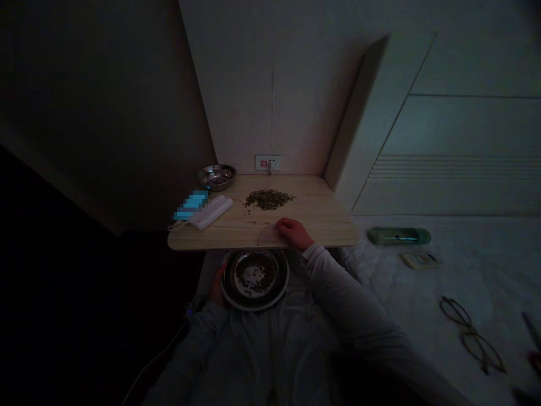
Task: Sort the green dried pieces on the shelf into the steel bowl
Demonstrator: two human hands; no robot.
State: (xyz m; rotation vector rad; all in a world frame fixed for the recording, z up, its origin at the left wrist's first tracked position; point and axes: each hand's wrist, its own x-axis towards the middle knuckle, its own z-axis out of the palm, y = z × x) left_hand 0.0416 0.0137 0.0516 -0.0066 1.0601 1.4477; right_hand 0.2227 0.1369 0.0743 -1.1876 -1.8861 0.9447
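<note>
My left hand [217,286] grips the left rim of a round dark plate with a pale centre and rim [256,308], held just below the table's front edge. Small dark grains, beans or seeds by their look, lie scattered on it. Over the front of the wooden table [321,208], my right hand [295,232] is closed on a thin, see-through, rounded piece [267,234]; its exact kind I cannot make out. Behind that hand a loose pile of the same grains [269,199] lies on the tabletop, with a few strays in front.
A metal bowl [217,176], a lit phone screen [191,205] and a white power strip [211,212] occupy the table's left side. A socket [267,163] is on the wall. On the bed at right lie a green case [398,235], a small card-like box [420,260] and glasses [471,332].
</note>
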